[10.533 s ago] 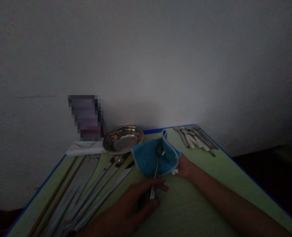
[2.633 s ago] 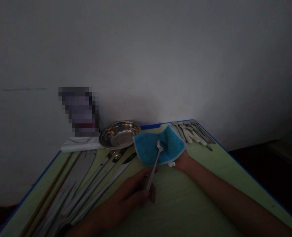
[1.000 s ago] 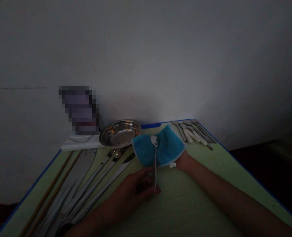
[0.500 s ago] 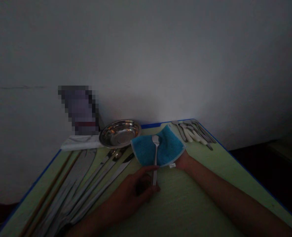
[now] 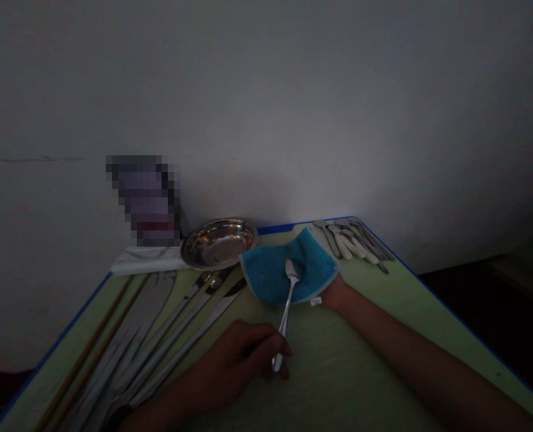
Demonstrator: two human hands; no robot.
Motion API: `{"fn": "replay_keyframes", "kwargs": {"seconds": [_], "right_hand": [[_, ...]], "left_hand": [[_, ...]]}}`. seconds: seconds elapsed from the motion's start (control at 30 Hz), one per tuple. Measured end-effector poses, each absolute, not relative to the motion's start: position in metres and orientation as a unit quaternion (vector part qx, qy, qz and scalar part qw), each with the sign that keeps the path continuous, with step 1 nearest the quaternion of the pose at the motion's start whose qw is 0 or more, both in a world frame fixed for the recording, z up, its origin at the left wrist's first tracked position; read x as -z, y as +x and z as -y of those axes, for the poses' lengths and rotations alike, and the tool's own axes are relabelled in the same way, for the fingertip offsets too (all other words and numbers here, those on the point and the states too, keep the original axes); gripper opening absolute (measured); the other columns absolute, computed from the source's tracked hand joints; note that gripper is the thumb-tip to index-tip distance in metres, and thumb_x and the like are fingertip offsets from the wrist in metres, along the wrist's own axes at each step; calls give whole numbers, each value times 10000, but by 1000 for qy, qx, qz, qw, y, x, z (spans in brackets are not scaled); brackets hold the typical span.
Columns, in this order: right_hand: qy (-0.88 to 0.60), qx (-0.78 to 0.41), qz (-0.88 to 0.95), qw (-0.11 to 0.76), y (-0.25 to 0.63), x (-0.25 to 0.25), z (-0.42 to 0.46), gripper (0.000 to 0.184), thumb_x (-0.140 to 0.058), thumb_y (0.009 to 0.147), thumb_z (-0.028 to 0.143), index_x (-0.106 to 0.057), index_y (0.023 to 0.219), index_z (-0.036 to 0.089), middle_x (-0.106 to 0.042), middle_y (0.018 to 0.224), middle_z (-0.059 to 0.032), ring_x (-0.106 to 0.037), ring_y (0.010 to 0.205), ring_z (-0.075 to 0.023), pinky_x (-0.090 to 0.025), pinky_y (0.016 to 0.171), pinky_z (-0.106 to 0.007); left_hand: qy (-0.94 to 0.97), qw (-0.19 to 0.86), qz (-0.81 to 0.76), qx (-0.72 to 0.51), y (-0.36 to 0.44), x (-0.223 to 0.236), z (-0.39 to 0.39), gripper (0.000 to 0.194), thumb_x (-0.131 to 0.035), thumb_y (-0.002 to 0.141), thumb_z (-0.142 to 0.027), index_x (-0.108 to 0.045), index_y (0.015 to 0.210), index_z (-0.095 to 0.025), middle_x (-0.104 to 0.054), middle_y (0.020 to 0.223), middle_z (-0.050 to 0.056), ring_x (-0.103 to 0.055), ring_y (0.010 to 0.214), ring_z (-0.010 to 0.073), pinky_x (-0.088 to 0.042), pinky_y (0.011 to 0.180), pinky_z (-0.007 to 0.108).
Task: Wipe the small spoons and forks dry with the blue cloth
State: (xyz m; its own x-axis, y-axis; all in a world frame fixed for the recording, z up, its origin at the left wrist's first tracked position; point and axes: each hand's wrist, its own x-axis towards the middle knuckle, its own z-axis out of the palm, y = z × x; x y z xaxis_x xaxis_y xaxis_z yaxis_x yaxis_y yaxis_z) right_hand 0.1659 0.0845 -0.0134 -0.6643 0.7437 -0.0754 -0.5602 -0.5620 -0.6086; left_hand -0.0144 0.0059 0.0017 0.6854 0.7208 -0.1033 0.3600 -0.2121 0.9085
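Observation:
My left hand point(image 5: 257, 351) pinches a metal spoon point(image 5: 286, 306) near the end of its handle. The spoon tilts up and away, and its bowl lies against a blue cloth point(image 5: 266, 276) with a pale edge and a small white tag. My right hand point(image 5: 334, 291) is under the cloth at its right side, with the fingers hidden behind it. The cloth is spread across that hand, above the table.
On the green, blue-edged table point(image 5: 338, 372), long knives point(image 5: 189, 342), other flatware and chopsticks point(image 5: 86, 354) lie left. A steel bowl point(image 5: 221, 246) stands at the back by the wall, beside a blurred upright object point(image 5: 144, 204). Spoons and white-handled cutlery point(image 5: 352, 243) lie back right.
Over the last second the spoon has turned and been drawn slightly toward me, its bowl lower on the cloth. My left fingers have shifted on the handle. The cloth has stayed nearly still.

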Motion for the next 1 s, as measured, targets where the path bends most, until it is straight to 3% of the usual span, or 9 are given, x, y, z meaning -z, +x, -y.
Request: {"fn": "replay_keyframes", "kwargs": {"seconds": [0.3,0.53,0.67,0.87,1.0], "right_hand": [[-127,-893,265,342,165,11,-84,645,-242,773,628,-579,1050,152,-638,1012,-120,-534,1031,-263,-366,898,-447],[-123,-884,276,356,164,11,-85,661,-183,806,596,-568,1061,123,-640,980,-118,-554,992,-249,-376,893,-439],[-155,-878,285,351,164,8,-84,653,-169,792,619,-576,1046,176,-645,972,-102,-549,996,-246,-395,877,-440],[-186,-878,281,339,164,9,-85,663,-185,785,625,-540,1085,151,-632,1009,-116,-542,1021,-239,-389,886,-446],[-184,-874,284,349,163,7,-83,640,-174,801,595,-566,1062,161,-630,1031,-107,-545,1018,-244,-396,889,-424]], "left_hand": [[738,497,-396,-228,-13,6,-7,227,-404,897,-273,-563,1051,-223,-661,862,-14,-578,677,109,-447,645,210],[779,491,-351,-166,-14,-1,-6,346,-367,913,-267,-639,724,-166,-640,670,-14,-579,636,105,-427,630,191],[771,492,-353,-196,-14,-3,-6,303,-363,912,-262,-603,753,-167,-609,692,-19,-563,656,108,-423,646,199],[741,500,-391,-221,-13,2,-7,179,-399,897,-253,-530,1005,-198,-610,852,-14,-554,705,111,-433,679,219],[754,509,-367,-193,-13,-1,-7,219,-397,893,-247,-589,816,-175,-596,716,-22,-552,666,115,-425,633,208]]}}
